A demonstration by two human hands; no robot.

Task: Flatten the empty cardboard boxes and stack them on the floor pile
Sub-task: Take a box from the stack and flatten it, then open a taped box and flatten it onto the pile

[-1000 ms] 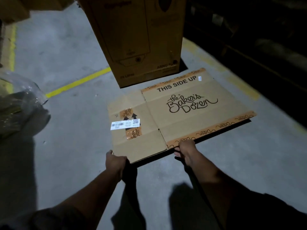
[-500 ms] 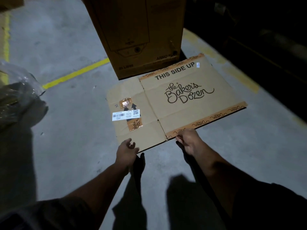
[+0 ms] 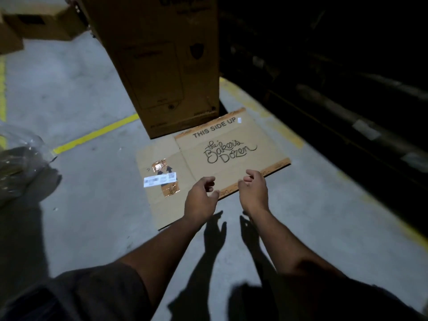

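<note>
A flattened cardboard box [image 3: 227, 156] printed "THIS SIDE UP" and "the Baker's Dozen" lies flat on the grey concrete floor, with a white barcode label [image 3: 159, 180] and torn orange tape on its left panel. My left hand [image 3: 201, 200] hovers above the box's near edge, fingers loosely curled and empty. My right hand [image 3: 253, 191] hangs beside it, also above the near edge, fingers relaxed and holding nothing. Neither hand touches the cardboard. Their shadows fall on the floor just in front of the box.
A tall upright brown carton [image 3: 162, 66] stands directly behind the flattened box. More cartons [image 3: 34, 24] sit at the far left. Crumpled clear plastic wrap [image 3: 18, 163] lies at the left. Yellow floor lines [image 3: 97, 133] cross the concrete. Dark shelving [image 3: 335, 89] fills the right.
Both hands have let go of the flattened box's near edge and lifted clear. The box has dropped flat onto the floor, and my view has risen away from it.
</note>
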